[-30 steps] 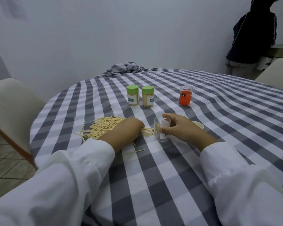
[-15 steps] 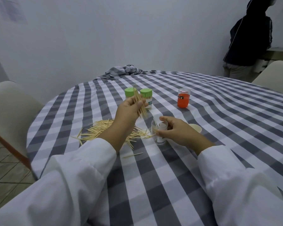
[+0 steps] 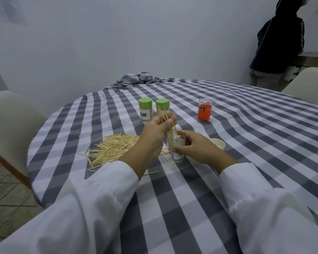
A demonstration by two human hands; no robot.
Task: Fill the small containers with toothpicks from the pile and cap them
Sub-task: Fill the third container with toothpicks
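The left hand (image 3: 155, 132) pinches a bundle of pale wooden toothpicks (image 3: 170, 128) between thumb and curled fingers, the sticks slanting down so their lower tips reach the mouth of a small clear plastic container with a white label (image 3: 176, 150). The right hand (image 3: 195, 146) curls around that container from the right, thumb on its near side and forefinger across the far rim, holding it upright on the round table covered in a grey-and-white checked cloth (image 3: 191, 189).

To the left of the hands lies the loose pile of toothpicks (image 3: 112, 148), fanned across the cloth, with a few strays near the left sleeve. Just right of the right hand sits a small cream-coloured cap (image 3: 218, 143), open side up (partly hidden by the knuckles).

Farther back stand 2 filled containers with green caps (image 3: 145, 110), side by side, the right one partly behind the raised toothpicks. Well to their right is a clear container with an orange lower part (image 3: 204, 112).

A cream chair (image 3: 9, 121) stands at the left edge, and a person in a dark jacket (image 3: 277, 44) stands at the far right.
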